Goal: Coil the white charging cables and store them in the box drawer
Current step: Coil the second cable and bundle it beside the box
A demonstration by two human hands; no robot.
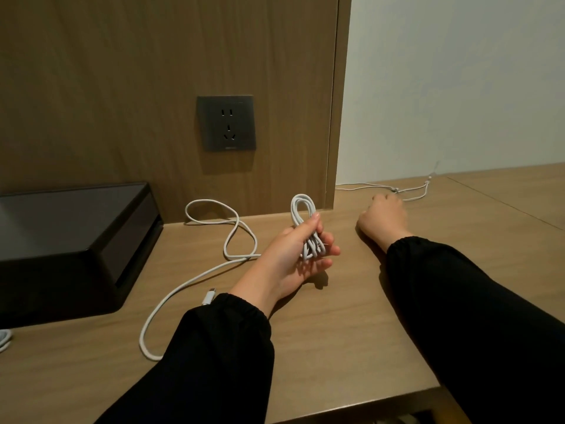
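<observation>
My left hand [293, 255] holds a coiled white cable [304, 221] palm up, thumb pinning the loops, above the middle of the wooden desk [336, 347]. A second, thicker white cable [189, 283] lies loose on the desk to its left, looping toward the wall, its plug end by my left sleeve. My right hand [385, 218] reaches far back, fingers curled at a thin white cable [415, 191] that runs along the wall; whether it grips the cable I cannot tell. The black box [73, 240] stands at the left.
A dark wall socket [226, 122] sits in the wood panel behind the desk. Another bit of white cable [4, 339] shows at the left edge, in front of the box. The desk's front edge runs along the lower right.
</observation>
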